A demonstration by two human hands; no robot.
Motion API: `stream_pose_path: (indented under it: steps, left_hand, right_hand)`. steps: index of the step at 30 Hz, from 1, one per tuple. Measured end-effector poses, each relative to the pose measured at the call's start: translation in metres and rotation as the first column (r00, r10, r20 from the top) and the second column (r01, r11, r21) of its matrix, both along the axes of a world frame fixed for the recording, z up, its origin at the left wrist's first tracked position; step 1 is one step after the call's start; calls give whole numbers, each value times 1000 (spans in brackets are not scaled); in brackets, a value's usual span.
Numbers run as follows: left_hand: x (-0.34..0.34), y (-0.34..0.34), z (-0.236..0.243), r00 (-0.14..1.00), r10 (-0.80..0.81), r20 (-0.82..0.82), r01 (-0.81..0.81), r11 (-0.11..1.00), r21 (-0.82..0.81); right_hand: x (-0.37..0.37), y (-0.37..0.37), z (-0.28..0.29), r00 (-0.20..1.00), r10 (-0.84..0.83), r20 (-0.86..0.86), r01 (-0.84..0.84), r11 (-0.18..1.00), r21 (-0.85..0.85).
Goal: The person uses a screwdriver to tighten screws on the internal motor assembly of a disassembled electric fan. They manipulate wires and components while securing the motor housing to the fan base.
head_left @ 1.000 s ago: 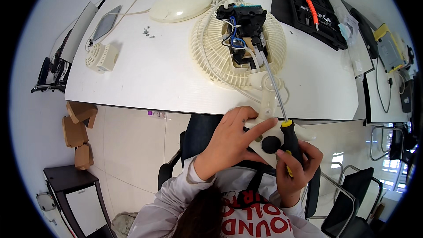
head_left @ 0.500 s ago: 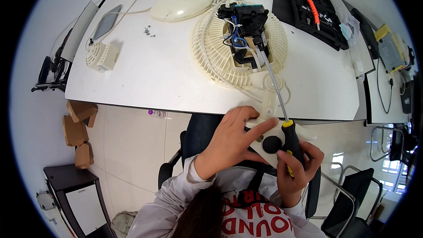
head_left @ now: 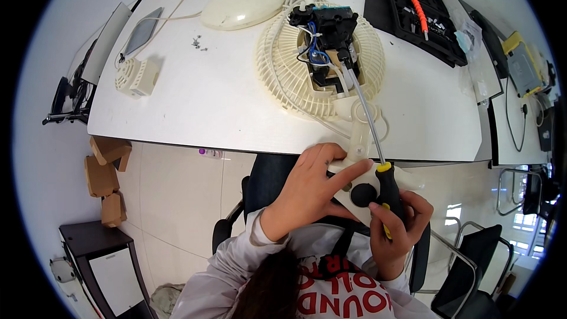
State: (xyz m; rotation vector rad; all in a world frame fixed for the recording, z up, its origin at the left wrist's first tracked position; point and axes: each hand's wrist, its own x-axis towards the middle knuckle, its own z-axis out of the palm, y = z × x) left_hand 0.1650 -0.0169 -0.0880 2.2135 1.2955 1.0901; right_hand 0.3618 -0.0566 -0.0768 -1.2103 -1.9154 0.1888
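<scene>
Beginning on the white rectangular table (head_left: 224,100) with a cream vented plastic box (head_left: 137,77); passing to small grey metal screws (head_left: 197,42), lying loose, then a smooth cream oval plastic shell (head_left: 243,5), lying detached; finding the left hand (head_left: 308,194) with fingers spread and partly curled, holding the cream plastic base (head_left: 410,178) at the near table edge; reaching a round cream ribbed plastic grille (head_left: 289,62), with a black plastic mechanism (head_left: 335,28) and blue wires (head_left: 313,41) bared on top; seeming past the uncovering, yet not fully apart, with mechanism and grille in one stack beside the cream plastic neck (head_left: 358,139); seeing the right hand (head_left: 398,233) with fingers wrapped closely round a black-and-yellow-handled steel screwdriver (head_left: 390,192); aiming its tip into the mechanism, impossible to tell whether seated in a screw; ending at an open black plastic tool case (head_left: 444,47).
</scene>
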Motion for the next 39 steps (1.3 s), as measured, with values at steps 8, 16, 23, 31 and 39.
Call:
stream_pose_path:
  steps: [8, 16, 23, 31, 39]
  left_hand:
    - [1, 0, 0, 1000, 7, 6, -7, 1000, -5]
    - [1, -1, 0, 1000, 5, 5, -5, 1000, -9]
    - [2, 0, 1, 1000, 3, 2, -3, 1000, 3]
    - [1, -1, 0, 1000, 13, 8, -13, 1000, 12]
    - [2, -2, 0, 1000, 13, 0, -13, 1000, 11]
  right_hand:
    - [-1, -2, 4, 1000, 10, 6, -10, 999, -50]
    - [-2, -2, 3, 1000, 11, -9, -11, 999, -42]
    - [1, -1, -1, 999, 16, -33, -16, 1000, -5]
    - [-1, 0, -3, 998, 25, -56, -25, 1000, -5]
    - [-1, 1, 0, 999, 26, -29, -25, 1000, 13]
